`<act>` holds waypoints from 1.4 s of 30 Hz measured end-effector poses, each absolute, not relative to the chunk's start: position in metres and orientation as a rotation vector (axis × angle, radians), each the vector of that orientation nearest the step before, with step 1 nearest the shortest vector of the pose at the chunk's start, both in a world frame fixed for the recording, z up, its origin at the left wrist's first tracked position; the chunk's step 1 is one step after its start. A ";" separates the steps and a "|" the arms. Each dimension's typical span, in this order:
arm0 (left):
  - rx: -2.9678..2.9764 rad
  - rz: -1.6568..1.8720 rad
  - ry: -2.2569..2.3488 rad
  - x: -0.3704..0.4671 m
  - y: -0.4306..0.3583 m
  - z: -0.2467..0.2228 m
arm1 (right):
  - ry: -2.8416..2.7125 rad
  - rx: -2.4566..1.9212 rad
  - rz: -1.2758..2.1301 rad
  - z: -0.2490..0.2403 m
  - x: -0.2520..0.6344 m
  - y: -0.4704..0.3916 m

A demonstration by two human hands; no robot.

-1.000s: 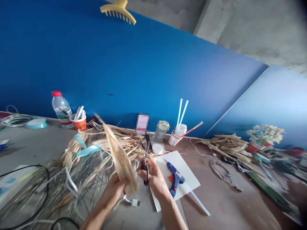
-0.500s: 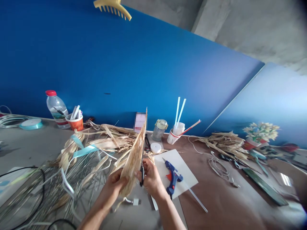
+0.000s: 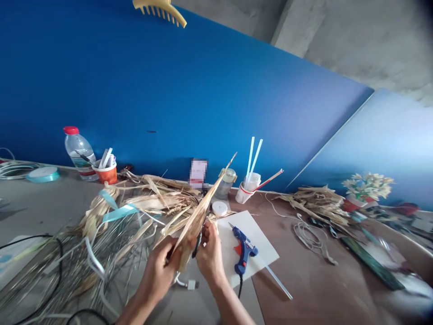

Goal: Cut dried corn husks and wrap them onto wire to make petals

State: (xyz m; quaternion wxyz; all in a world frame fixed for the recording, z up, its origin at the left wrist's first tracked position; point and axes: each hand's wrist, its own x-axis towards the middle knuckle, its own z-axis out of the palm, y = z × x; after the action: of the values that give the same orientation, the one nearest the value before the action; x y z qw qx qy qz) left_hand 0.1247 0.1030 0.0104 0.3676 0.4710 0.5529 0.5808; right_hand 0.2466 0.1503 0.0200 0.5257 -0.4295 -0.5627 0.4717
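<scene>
My left hand pinches the lower part of a long dried corn husk, whose narrow tip points up and to the right. My right hand is closed around the dark handles of a pair of scissors at the husk's right edge. The blades are mostly hidden by the husk and fingers. To the right of my right hand, a blue glue gun with a red trigger lies on a white sheet.
More husks and thin wires with ribbon cover the left side. Behind stand a bottle, an orange cup, a glass jar and a cup of glue sticks. A phone lies right.
The husk's tip has swung to the right and now crosses in front of the jar. My left hand has turned with it, and the scissors have shifted slightly left.
</scene>
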 end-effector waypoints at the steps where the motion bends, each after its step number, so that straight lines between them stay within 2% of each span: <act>1: 1.213 1.495 1.401 0.125 0.102 0.010 | -1.343 -1.056 1.120 0.019 0.246 0.150; 7: 0.780 1.506 1.287 0.118 0.108 0.004 | -1.257 -0.919 1.305 0.019 0.248 0.150; 13: 0.353 1.618 1.063 0.117 0.113 0.007 | -1.213 -0.821 1.330 0.020 0.247 0.147; 27: 0.135 1.549 0.994 0.113 0.113 0.002 | -1.159 -0.832 1.387 0.013 0.238 0.141; 35: 0.415 1.599 0.773 0.117 0.103 0.002 | -1.054 -0.909 1.237 0.012 0.244 0.149; 39: 0.581 1.620 0.931 0.132 0.100 0.004 | -0.968 -0.923 1.264 0.012 0.247 0.150; 42: 0.467 1.541 0.998 0.136 0.103 0.007 | -0.994 -0.873 1.252 0.008 0.244 0.150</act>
State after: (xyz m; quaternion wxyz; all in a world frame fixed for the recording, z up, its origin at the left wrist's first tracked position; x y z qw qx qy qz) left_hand 0.1355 0.1030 0.0067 0.5842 0.2000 0.4276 0.6602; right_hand 0.2442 0.1497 0.0075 0.6132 -0.3785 -0.4311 0.5431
